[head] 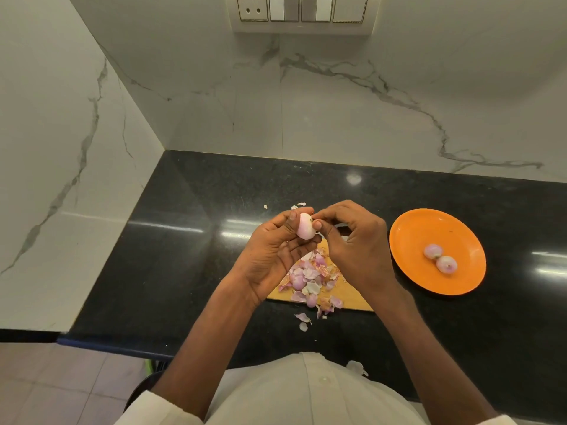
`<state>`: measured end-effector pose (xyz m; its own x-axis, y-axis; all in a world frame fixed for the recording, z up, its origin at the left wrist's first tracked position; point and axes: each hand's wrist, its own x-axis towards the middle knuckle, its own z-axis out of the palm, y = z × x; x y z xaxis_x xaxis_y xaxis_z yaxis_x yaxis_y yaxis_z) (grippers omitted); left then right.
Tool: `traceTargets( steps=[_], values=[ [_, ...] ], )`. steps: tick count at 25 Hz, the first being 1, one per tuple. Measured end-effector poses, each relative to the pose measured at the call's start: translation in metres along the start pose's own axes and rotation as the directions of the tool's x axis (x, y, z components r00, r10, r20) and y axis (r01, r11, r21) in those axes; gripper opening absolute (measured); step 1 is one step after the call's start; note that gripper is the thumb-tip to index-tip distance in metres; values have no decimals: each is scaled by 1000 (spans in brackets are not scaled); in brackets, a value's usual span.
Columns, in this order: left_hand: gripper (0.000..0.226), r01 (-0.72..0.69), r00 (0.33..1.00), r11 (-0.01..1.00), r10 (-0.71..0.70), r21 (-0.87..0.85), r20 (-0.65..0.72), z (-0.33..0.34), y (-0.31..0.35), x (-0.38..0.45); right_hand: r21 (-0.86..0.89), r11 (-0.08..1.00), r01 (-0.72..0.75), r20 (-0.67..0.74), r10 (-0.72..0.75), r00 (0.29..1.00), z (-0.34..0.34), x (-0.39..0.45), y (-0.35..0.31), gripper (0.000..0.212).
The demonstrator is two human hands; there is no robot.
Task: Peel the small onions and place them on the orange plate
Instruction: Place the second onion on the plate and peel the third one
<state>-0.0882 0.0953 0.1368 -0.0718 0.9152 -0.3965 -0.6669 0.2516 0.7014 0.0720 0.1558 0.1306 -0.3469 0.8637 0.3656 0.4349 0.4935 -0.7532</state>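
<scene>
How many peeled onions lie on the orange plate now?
2. Both lie touching, right of centre on the orange plate: one onion farther back, the other onion nearer the person.

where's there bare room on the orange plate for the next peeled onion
The orange plate holds two peeled onions, touching, right of centre. Its left half, far side and near rim are bare. The wooden board under the hands is crowded with onion skins.

The single head-worn camera looked forward and steeply down from close above the dark surface (pixel 184 240), facing the marble wall (pixel 337 118).
</scene>
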Motion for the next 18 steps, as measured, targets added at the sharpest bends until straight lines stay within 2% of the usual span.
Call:
traceTargets(
  steps=[2,6,11,13,18],
  values=[
    [44,-21,1000,1000,21,22,4,-3,0,1,8,999,-35,58,35,998,-2,0,-1,13],
    [39,-55,998,996,53,67,43,-6,-1,1,131,978,-162,180,137,974,-4,4,-2,15],
    [32,-122,992,990,120,65,39,2,1,2,141,976,-164,-7,167,986,7,-3,-8,20],
    [28,-165,986,982,162,88,40,3,2,1,114,986,-121,-74,129,989,8,-3,-10,17],
    [25,-281,958,925,284,255,26,3,-2,-3,23,1000,12,-52,-11,999,6,5,-11,14]
  ],
)
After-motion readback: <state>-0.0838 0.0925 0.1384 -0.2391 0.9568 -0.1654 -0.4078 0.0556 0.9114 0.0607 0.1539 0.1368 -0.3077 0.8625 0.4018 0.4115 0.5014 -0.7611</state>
